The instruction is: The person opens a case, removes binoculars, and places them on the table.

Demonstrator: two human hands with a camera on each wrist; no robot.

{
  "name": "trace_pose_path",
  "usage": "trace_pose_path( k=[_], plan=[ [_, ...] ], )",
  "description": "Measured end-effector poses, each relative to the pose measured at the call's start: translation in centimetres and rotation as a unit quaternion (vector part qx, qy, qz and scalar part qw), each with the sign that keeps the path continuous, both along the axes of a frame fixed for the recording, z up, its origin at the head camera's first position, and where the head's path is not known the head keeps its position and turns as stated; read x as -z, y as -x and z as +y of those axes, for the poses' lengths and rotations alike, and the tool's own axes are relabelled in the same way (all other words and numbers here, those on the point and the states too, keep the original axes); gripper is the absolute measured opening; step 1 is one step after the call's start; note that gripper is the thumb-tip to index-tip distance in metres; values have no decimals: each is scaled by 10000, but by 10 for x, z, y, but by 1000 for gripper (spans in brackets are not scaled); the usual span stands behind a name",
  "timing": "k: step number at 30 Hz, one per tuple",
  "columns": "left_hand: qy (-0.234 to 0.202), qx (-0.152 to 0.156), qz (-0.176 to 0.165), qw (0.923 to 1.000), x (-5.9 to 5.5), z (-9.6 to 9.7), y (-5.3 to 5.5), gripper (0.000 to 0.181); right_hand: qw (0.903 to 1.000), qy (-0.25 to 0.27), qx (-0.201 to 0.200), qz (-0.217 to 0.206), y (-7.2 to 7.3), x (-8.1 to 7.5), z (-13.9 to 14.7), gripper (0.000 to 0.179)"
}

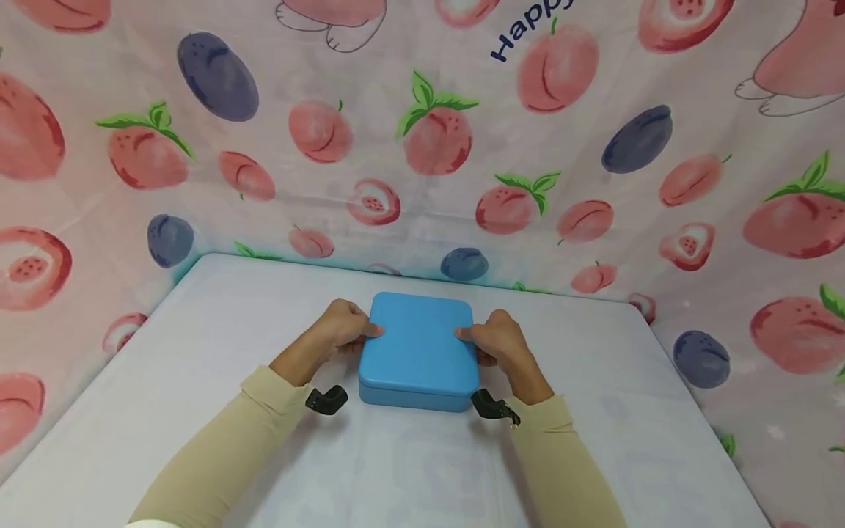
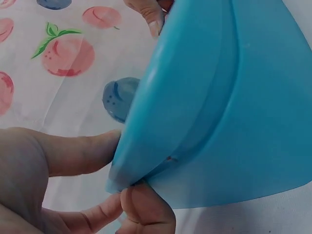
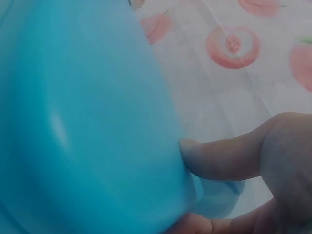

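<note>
A blue rectangular box [image 1: 416, 400] with rounded corners lies on the white table, its smooth blue lid [image 1: 421, 345] on top. At its left side my left hand [image 1: 343, 325] pinches the lid's edge, thumb on top. In the left wrist view, the left hand's curled fingers [image 2: 146, 207] sit beneath the lid's rim. My right hand [image 1: 498, 339] grips the opposite edge in the same way. The right wrist view shows the right thumb [image 3: 219, 158] against the lid's edge, with a light blue piece [image 3: 222, 197] jutting out below it. Some fingertips are hidden.
The white table [image 1: 581, 440] stretches around the box on every side. A cloth [image 1: 396, 73] printed with peaches and plums hangs behind it and along both sides. Dark wrist-worn pieces [image 1: 326, 400] show beneath the beige sleeves [image 1: 227, 440].
</note>
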State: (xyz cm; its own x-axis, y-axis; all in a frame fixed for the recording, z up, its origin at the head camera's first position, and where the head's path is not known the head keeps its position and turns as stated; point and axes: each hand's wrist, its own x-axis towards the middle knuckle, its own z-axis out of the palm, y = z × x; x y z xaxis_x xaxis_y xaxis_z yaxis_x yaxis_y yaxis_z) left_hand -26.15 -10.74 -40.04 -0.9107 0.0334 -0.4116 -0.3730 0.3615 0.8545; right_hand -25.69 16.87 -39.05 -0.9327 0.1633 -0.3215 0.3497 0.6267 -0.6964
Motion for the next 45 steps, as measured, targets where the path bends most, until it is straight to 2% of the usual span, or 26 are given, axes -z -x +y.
trace_pose_path(
  k=[3, 8, 14, 20, 26, 31, 34, 39, 45],
  plan=[
    [258, 79, 84, 9996, -2, 1, -2, 29, 9999, 57, 32, -79, -1, 0, -1, 49],
    [705, 84, 360, 9968, -9, 3, -3, 34, 9999, -102, 21, 59, 1, -5, -7, 57],
    [1097, 27, 393, 9932, -15, 3, -3, 43, 9995, -301, -59, 48, 3, -11, -14, 59],
    [1265, 64, 471, 9908, -13, 5, -4, 39, 9996, 50, 65, -256, 3, -7, -12, 55],
    [1174, 3, 455, 9920, -9, 7, -3, 39, 9986, 262, 102, -450, 3, -1, -10, 59],
    [1099, -43, 297, 9935, -13, 10, -2, 56, 9976, 478, 108, -485, 1, 2, -10, 69],
    [991, -37, 318, 9946, -15, 11, 1, 59, 9980, 526, 93, -342, 0, 0, -10, 72],
    [711, -71, 220, 9972, -12, 9, 2, 48, 9992, 387, 62, 9, -6, -2, -8, 45],
    [91, -198, 420, 9989, -13, 1, -1, 43, 9958, 774, 114, 480, -15, -2, -3, 39]
  ],
)
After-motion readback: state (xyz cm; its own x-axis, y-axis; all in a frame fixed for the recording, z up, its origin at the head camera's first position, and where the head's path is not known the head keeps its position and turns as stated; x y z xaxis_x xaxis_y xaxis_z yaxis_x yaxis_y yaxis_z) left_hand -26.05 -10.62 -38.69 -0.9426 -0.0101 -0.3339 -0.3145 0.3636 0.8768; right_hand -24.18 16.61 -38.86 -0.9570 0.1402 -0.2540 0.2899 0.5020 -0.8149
